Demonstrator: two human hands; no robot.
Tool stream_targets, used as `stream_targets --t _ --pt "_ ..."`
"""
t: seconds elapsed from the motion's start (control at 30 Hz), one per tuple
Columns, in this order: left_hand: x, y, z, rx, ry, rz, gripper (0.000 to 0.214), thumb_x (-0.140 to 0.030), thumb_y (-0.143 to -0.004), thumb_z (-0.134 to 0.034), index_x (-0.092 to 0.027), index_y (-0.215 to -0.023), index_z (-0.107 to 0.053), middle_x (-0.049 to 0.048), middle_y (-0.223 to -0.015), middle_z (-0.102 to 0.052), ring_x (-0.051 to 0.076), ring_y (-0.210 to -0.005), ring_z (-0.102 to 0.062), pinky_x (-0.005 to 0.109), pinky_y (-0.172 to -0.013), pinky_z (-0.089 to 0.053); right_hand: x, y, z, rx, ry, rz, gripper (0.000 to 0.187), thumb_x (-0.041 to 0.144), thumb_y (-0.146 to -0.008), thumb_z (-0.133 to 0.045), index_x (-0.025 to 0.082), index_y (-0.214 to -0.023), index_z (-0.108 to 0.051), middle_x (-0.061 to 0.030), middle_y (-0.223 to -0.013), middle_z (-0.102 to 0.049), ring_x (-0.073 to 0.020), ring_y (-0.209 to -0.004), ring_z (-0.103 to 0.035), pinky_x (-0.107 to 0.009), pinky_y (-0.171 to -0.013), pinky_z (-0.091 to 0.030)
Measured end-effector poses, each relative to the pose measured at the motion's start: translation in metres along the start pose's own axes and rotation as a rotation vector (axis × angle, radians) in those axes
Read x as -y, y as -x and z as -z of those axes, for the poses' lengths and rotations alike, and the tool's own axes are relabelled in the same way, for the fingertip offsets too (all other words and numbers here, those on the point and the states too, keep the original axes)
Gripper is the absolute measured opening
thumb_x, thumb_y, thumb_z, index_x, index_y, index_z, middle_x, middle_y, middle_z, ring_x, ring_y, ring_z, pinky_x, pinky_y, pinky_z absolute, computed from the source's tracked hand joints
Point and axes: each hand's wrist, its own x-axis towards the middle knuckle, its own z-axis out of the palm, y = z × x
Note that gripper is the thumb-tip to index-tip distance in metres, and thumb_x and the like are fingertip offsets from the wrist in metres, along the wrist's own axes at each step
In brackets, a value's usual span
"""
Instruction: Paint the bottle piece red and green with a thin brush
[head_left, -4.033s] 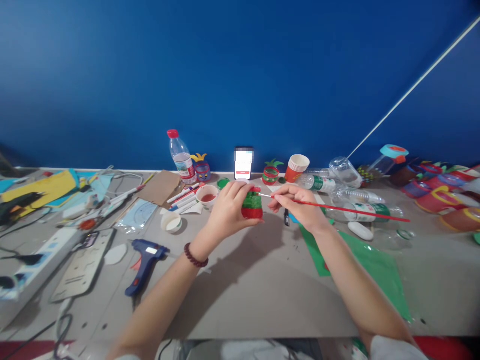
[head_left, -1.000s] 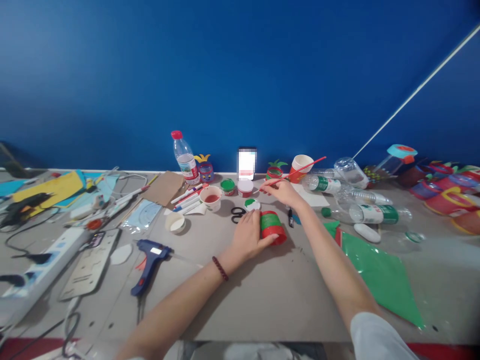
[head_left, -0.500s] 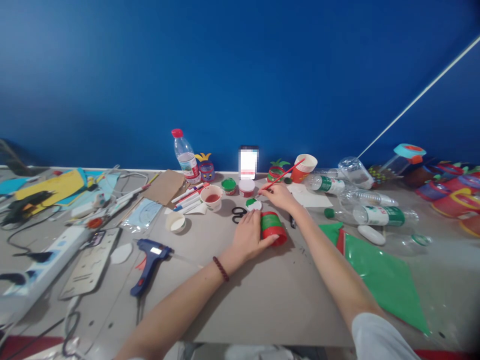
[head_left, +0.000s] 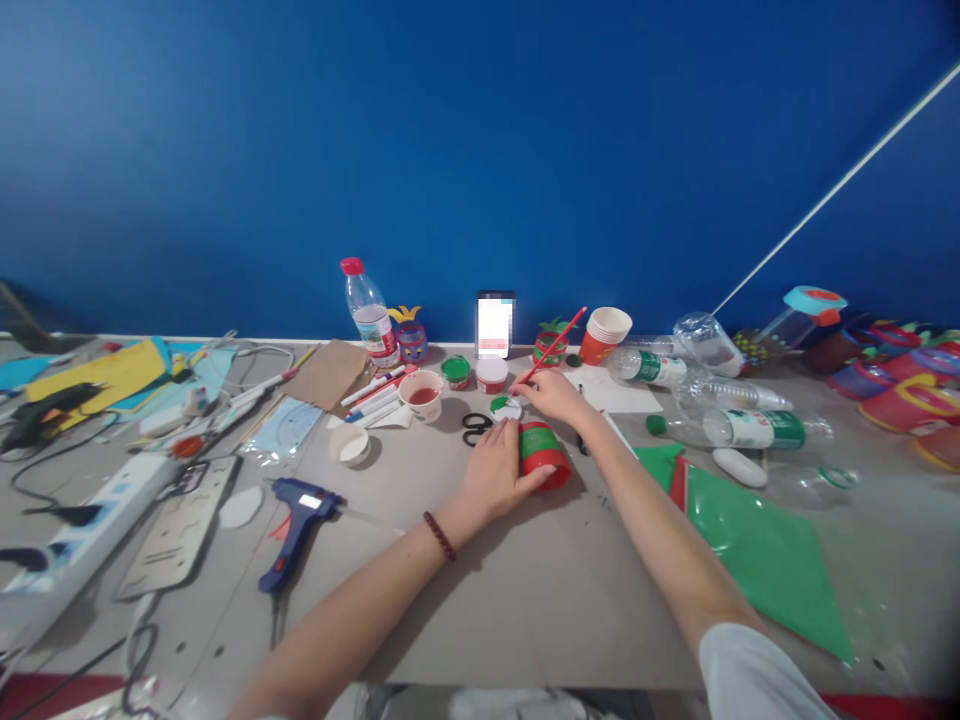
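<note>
My left hand [head_left: 495, 468] steadies a red cylinder with a green band [head_left: 538, 442], lying on its side on the table; the thumb reaches to its near rim and the fingers rest along its left side. In my right hand [head_left: 555, 396] is a thin red paintbrush [head_left: 562, 340], pinched low with its handle slanting up to the right. The brush tip is at a white lid smeared with green paint [head_left: 505, 407], just beyond the cylinder. Black-handled scissors [head_left: 475, 428] lie left of the lid. Behind it stand an open green paint pot [head_left: 456, 372] and a white-topped pot [head_left: 492, 376].
A paper cup with reddish liquid [head_left: 421, 396] and markers [head_left: 375, 392] are at the left. A blue glue gun [head_left: 300, 525] lies nearer me. Stacked cups [head_left: 604, 336], plastic bottles [head_left: 750, 428] and a green packet [head_left: 765, 550] occupy the right. A phone [head_left: 495, 326] leans on the wall.
The brush handle has swung more upright as my right hand shifted slightly, with the tip at the painted lid. My left hand and the cylinder stay about where they were.
</note>
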Motion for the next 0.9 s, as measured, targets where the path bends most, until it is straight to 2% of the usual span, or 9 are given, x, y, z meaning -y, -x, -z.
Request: stream_targets --t 0.1,0.3,0.43,0.57,0.67,0.77,0.9 --pt "0.0000 0.0005 0.0007 -0.002 0.005 -0.011 0.076 -0.067 -0.088 -0.049 -0.010 -0.136 -0.037 0.0258 -0.131 -0.056 0.041 -0.123 -0.055 0.056 -0.098 -0.045 0.0026 0.0001 0.0036 -0.021 -0.009 -0.013 0.020 0.026 -0.091 -0.060 0.021 -0.082 -0.078 -0.0050 -0.088 -0.078 -0.0220 -0.087 -0.070 -0.030 -0.081 -0.050" --pt "-0.0013 0.0007 0.0017 0.008 0.004 -0.003 0.074 -0.067 -0.087 -0.050 -0.012 -0.137 -0.036 0.0249 -0.132 -0.056 0.040 -0.123 -0.055 0.055 -0.098 -0.045 0.0030 -0.0013 0.0034 -0.089 0.010 -0.044 0.022 0.027 -0.092 -0.059 0.022 -0.083 -0.078 -0.0064 -0.095 -0.078 -0.0240 -0.095 -0.069 -0.032 -0.087 -0.049" --pt "-0.0030 0.0004 0.0027 0.032 0.012 0.006 0.076 -0.066 -0.088 -0.049 -0.010 -0.137 -0.035 0.0264 -0.135 -0.054 0.041 -0.125 -0.054 0.056 -0.102 -0.043 0.0021 -0.0015 -0.0014 -0.072 0.034 -0.051 0.022 0.029 -0.091 -0.060 0.023 -0.081 -0.078 -0.0066 -0.095 -0.078 -0.0259 -0.096 -0.069 -0.034 -0.087 -0.049" --pt "-0.0050 0.0000 0.0055 0.045 0.022 0.009 0.072 -0.065 -0.088 -0.050 -0.010 -0.133 -0.039 0.0250 -0.127 -0.058 0.040 -0.121 -0.056 0.054 -0.099 -0.045 0.0035 -0.0002 -0.0034 -0.040 0.033 -0.029 0.023 0.028 -0.091 -0.060 0.023 -0.078 -0.078 -0.0056 -0.095 -0.078 -0.0254 -0.098 -0.069 -0.033 -0.089 -0.048" --pt "-0.0055 -0.0001 0.0067 0.044 0.021 0.022 0.072 -0.065 -0.088 -0.050 -0.010 -0.133 -0.040 0.0241 -0.122 -0.061 0.041 -0.120 -0.057 0.054 -0.096 -0.046 0.0050 0.0010 -0.0013 -0.026 0.015 -0.017 0.021 0.030 -0.090 -0.062 0.023 -0.078 -0.078 -0.0048 -0.089 -0.079 -0.0235 -0.091 -0.071 -0.031 -0.086 -0.050" --pt "-0.0051 0.0001 0.0066 0.032 0.025 0.009 0.072 -0.066 -0.089 -0.049 -0.011 -0.134 -0.038 0.0238 -0.123 -0.061 0.040 -0.118 -0.058 0.053 -0.096 -0.047 0.0064 0.0012 0.0028 -0.057 0.002 -0.027 0.021 0.030 -0.090 -0.062 0.022 -0.081 -0.079 -0.0055 -0.088 -0.079 -0.0231 -0.088 -0.071 -0.031 -0.084 -0.051" --pt "-0.0043 0.0000 0.0054 0.019 0.023 -0.001 0.071 -0.066 -0.089 -0.049 -0.013 -0.133 -0.039 0.0230 -0.125 -0.060 0.038 -0.117 -0.059 0.052 -0.096 -0.046 0.0069 0.0000 0.0038 -0.109 0.002 -0.043 0.021 0.027 -0.091 -0.060 0.022 -0.083 -0.079 -0.0065 -0.096 -0.079 -0.0244 -0.097 -0.070 -0.033 -0.090 -0.049"
